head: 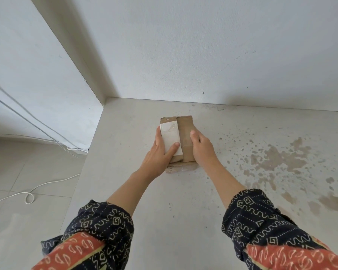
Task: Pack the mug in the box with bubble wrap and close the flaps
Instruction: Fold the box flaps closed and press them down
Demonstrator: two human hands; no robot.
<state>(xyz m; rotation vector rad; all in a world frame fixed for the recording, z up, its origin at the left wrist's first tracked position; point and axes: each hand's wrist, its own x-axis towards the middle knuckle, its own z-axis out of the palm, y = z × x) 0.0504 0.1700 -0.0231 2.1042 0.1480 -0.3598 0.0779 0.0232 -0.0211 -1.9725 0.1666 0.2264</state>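
A small brown cardboard box point(184, 131) stands on the pale counter near the back wall. Its two top flaps are folded down and meet along a middle seam. The left flap carries a white label with clear tape. My left hand point(160, 152) grips the box's left side, its thumb lying across the white label. My right hand point(201, 149) holds the right side, its thumb pressing on the brown right flap. A lower flap sticks out from under the box toward me. The mug and the bubble wrap are not visible.
The counter point(164, 201) has brown stains point(277, 158) to the right of the box. A white wall rises just behind the box. The counter's left edge drops to a tiled floor with a white cable point(29, 197).
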